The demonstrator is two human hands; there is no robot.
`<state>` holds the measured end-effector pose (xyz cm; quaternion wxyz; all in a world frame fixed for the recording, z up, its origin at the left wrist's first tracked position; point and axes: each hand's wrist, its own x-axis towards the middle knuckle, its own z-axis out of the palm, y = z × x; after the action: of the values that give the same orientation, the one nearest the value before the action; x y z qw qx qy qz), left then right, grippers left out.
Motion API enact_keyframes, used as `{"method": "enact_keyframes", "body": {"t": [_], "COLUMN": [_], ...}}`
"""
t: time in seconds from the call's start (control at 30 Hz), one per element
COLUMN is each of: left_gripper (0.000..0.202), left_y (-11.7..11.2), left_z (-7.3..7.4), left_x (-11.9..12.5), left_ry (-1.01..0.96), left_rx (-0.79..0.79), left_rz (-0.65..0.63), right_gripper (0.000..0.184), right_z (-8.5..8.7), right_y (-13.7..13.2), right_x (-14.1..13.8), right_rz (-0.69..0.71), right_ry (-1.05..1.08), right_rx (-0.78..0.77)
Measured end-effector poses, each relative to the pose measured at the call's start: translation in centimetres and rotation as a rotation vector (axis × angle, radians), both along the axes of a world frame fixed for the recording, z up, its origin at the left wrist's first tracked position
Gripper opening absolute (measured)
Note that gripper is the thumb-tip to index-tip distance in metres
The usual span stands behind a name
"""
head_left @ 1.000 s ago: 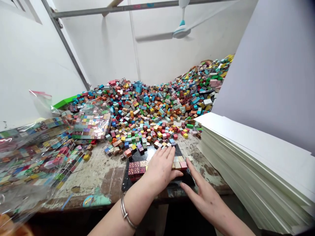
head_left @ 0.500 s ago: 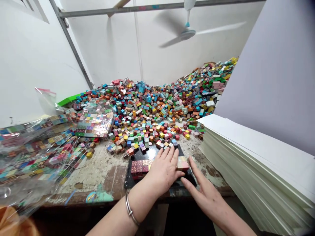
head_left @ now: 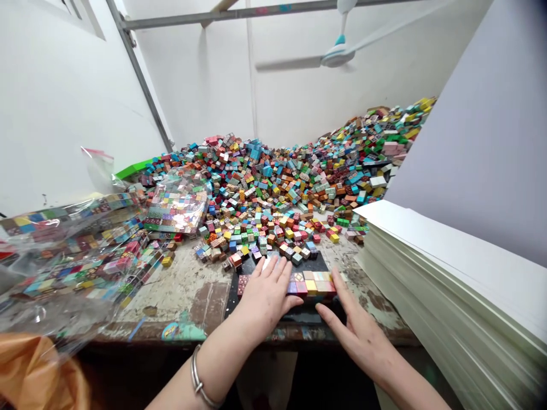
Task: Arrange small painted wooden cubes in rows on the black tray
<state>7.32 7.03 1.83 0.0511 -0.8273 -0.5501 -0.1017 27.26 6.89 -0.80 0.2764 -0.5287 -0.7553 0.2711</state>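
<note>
My left hand (head_left: 265, 296) lies flat, fingers stretched out, on the left part of a row of small coloured blocks (head_left: 314, 283) lined up on a black tray (head_left: 318, 263) at the table's front edge. Its thumb reaches toward the row's middle. My right hand (head_left: 356, 330) is open too, with its forefinger against the row's right end and its thumb on the tray's front. A metal bangle (head_left: 199, 378) circles my left wrist. Part of the row is hidden under my left palm.
A huge heap of loose coloured blocks (head_left: 290, 176) fills the back of the worn table (head_left: 188, 290). Clear bags of packed blocks (head_left: 77, 256) lie at the left. A tall stack of white sheets (head_left: 448, 285) stands at the right. An orange bag (head_left: 34, 376) sits bottom left.
My left hand has slid left along the row, uncovering more blocks at its right. My right hand stays at the row's right end. The camera has swung slightly, shifting the scene right.
</note>
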Motion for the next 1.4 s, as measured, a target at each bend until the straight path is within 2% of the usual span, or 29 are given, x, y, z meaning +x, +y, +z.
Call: {"method": "enact_keyframes", "body": {"t": [0.13, 0.3, 0.5, 0.63, 0.7, 0.83, 1.0, 1.13, 1.23, 1.33, 1.4], "left_gripper": [0.057, 0.064, 0.039, 0.033, 0.036, 0.055, 0.061, 0.068, 0.066, 0.063, 0.062], "left_y": [0.1, 1.0, 1.5, 1.3, 1.3, 1.0, 0.6, 0.5, -0.1, -1.4, -2.6], "left_z": [-0.6, 0.0, 0.6, 0.6, 0.3, -0.5, -0.5, 0.0, 0.6, 0.6, -0.1], "left_x": [0.5, 0.7, 1.0, 1.2, 1.3, 1.4, 1.5, 1.4, 0.7, -1.1, -2.6], "left_ry": [-0.062, -0.104, -0.193, -0.198, -0.165, -0.040, 0.036, 0.013, -0.106, -0.323, -0.517], "left_rx": [0.023, 0.031, -0.015, -0.036, -0.033, 0.053, 0.057, 0.060, 0.107, 0.146, 0.115], "left_rz": [-0.012, -0.040, -0.133, -0.143, -0.132, -0.105, -0.137, -0.143, -0.053, 0.163, 0.319], "right_gripper": [0.078, 0.074, 0.072, 0.069, 0.068, 0.070, 0.067, 0.073, 0.078, 0.072, 0.068], "right_z": [-0.2, -0.2, -0.5, -0.7, -0.8, -1.1, -1.7, -1.8, -1.3, -0.6, -0.4], "right_y": [0.2, 0.2, 0.2, 0.2, 0.2, 0.1, 0.2, 0.4, 0.2, -0.5, -0.8], "right_x": [-0.2, -0.1, 0.1, 0.2, 0.1, -0.1, -0.2, 0.1, 0.6, 0.8, 0.7], "right_rz": [0.012, 0.020, 0.038, 0.039, 0.036, 0.030, 0.043, 0.020, -0.060, -0.123, -0.166], "right_ry": [-0.018, -0.043, -0.047, -0.049, -0.057, -0.067, -0.088, -0.024, 0.072, 0.160, 0.201], "right_rx": [0.045, 0.066, 0.090, 0.125, 0.140, 0.169, 0.255, 0.122, -0.041, -0.139, -0.157]}}
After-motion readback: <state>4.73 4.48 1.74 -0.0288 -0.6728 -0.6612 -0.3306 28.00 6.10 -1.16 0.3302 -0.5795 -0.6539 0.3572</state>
